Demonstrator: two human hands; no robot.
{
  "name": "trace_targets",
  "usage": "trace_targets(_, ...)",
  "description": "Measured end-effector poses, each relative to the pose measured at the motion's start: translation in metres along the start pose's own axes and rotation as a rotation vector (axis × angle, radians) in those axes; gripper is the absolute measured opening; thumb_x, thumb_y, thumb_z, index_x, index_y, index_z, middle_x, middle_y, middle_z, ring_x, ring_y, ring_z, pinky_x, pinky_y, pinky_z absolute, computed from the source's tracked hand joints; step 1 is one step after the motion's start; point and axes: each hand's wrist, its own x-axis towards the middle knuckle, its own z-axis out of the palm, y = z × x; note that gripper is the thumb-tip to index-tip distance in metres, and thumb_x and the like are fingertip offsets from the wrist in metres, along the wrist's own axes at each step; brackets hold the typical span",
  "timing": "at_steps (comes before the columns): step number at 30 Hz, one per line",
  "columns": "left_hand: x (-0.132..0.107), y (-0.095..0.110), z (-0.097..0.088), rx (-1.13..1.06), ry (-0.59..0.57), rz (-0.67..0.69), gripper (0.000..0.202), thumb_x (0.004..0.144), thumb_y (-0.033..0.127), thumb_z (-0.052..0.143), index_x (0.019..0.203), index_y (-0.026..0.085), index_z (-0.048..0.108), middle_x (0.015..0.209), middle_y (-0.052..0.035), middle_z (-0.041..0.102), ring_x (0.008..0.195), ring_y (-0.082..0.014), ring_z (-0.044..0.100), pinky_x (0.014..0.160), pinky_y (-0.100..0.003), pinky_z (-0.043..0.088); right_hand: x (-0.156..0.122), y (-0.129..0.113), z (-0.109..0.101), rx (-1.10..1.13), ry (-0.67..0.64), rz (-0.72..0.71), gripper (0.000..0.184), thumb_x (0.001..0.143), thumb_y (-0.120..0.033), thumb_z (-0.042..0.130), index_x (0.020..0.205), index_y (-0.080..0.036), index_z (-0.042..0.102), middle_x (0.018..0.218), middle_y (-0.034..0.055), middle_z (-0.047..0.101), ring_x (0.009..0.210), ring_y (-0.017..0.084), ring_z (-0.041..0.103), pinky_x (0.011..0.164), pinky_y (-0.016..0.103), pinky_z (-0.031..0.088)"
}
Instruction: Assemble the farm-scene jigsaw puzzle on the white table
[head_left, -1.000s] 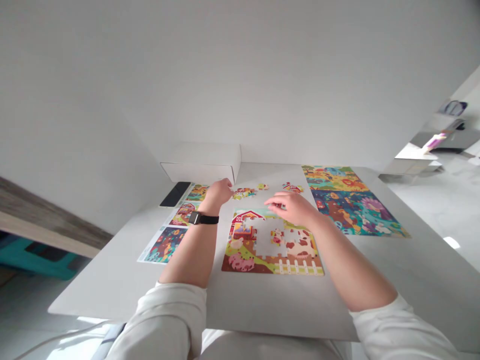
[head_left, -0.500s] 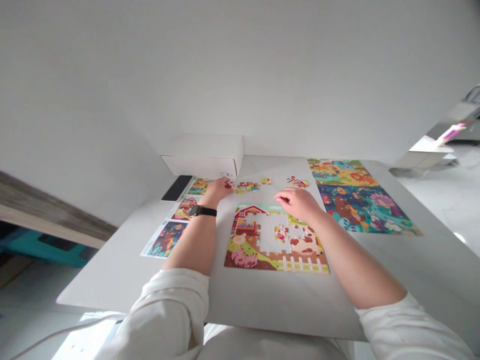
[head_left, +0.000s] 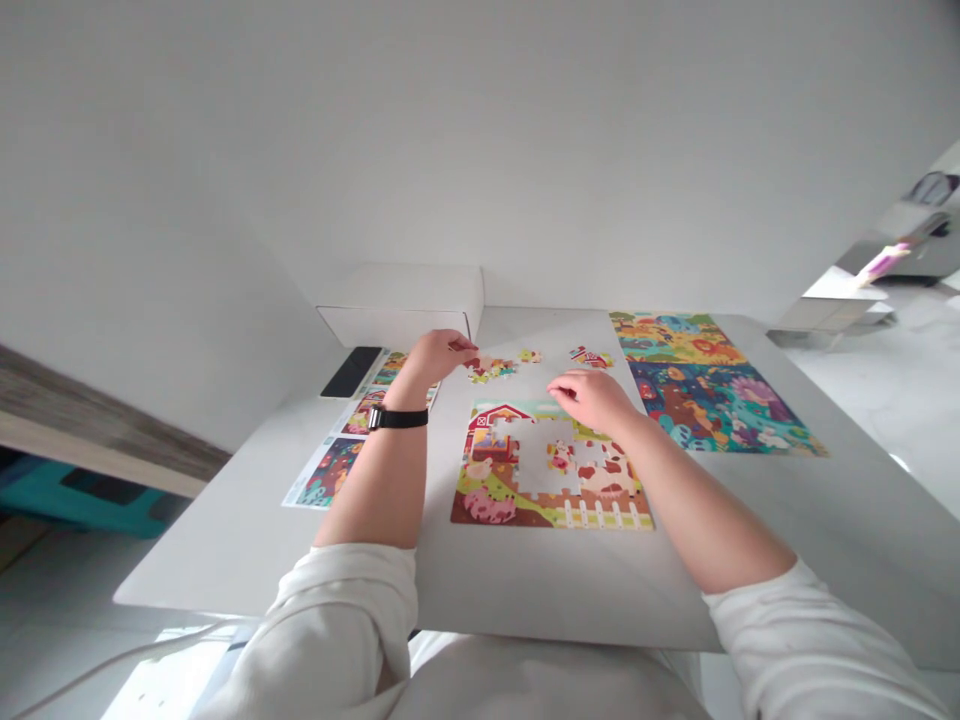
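Note:
A farm jigsaw puzzle (head_left: 517, 498) lies on the white table (head_left: 525, 590) in front of me, with a bare gap (head_left: 536, 460) in its middle. My left hand (head_left: 435, 355), with a black watch on its wrist, hovers just beyond the puzzle's far left corner. Its fingers pinch a small reddish puzzle piece (head_left: 471, 363). Loose pieces (head_left: 493, 370) lie beside it, and two more (head_left: 589, 356) sit further right. My right hand (head_left: 594, 397) rests at the puzzle's top edge with its fingers curled together; what they hold, if anything, is hidden.
Two finished colourful puzzles (head_left: 705, 385) lie to the right. A strip of picture sheets (head_left: 334, 465) lies to the left, with a black phone (head_left: 350, 372) beyond it. A white box (head_left: 405, 305) stands against the wall.
My left hand has lifted slightly from the loose pieces with the reddish piece pinched. My right hand has shifted a little to the right along the puzzle's top edge.

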Motion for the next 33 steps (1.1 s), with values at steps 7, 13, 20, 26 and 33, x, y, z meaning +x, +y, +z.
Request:
trace_targets(7,-0.043,0.071,0.019,-0.326,-0.245,0.16,0.036,0.086,0.045,0.078,0.107,0.016,0.077,0.096,-0.0118,0.082,0.085,-0.0197,0.075,0.069,-0.029,0.055,0.002,-0.002,-0.029,0.256,0.01,0.12,0.028,0.102,-0.042,0.061,0.106,-0.022,0.08,0.096,0.0053,0.08,0.084,0.019,0.069,0.078,0.03,0.048)
trace_targets(13,-0.071,0.102,0.037,-0.441,-0.342,0.151,0.033,0.086,0.044,0.082,0.101,0.016,0.072,0.099,-0.0125,0.081,0.091,-0.02,0.076,0.075,-0.031,0.061,-0.008,-0.009,-0.065,0.497,-0.14,0.131,0.045,0.1,-0.061,0.058,0.099,-0.019,0.075,0.095,0.0064,0.078,0.086,0.019,0.067,0.077,0.029,0.047)
trace_targets(20,-0.072,0.097,0.043,-0.477,-0.384,0.159,0.03,0.084,0.038,0.084,0.099,0.016,0.073,0.096,-0.0119,0.08,0.088,-0.0205,0.077,0.076,-0.034,0.064,-0.014,-0.014,-0.069,0.435,-0.266,0.114,0.042,0.09,-0.059,0.067,0.094,-0.017,0.074,0.086,0.0023,0.073,0.079,0.016,0.06,0.072,0.028,0.04)
trace_targets(26,-0.069,0.095,0.043,-0.393,-0.455,0.166,0.025,0.087,0.035,0.081,0.101,0.016,0.075,0.093,-0.0102,0.08,0.083,-0.0191,0.077,0.077,-0.034,0.063,-0.014,-0.01,-0.068,0.428,-0.285,0.13,0.038,0.089,-0.055,0.069,0.095,-0.018,0.075,0.088,0.0027,0.074,0.081,0.017,0.062,0.075,0.029,0.042)
trace_targets(33,-0.061,0.086,0.049,-0.284,-0.517,0.248,0.027,0.084,0.034,0.079,0.103,0.016,0.078,0.092,-0.008,0.081,0.081,-0.0166,0.073,0.076,-0.03,0.058,-0.016,-0.005,-0.07,0.373,-0.348,0.16,0.036,0.089,-0.054,0.071,0.095,-0.02,0.076,0.088,0.0022,0.075,0.078,0.016,0.06,0.073,0.028,0.04)
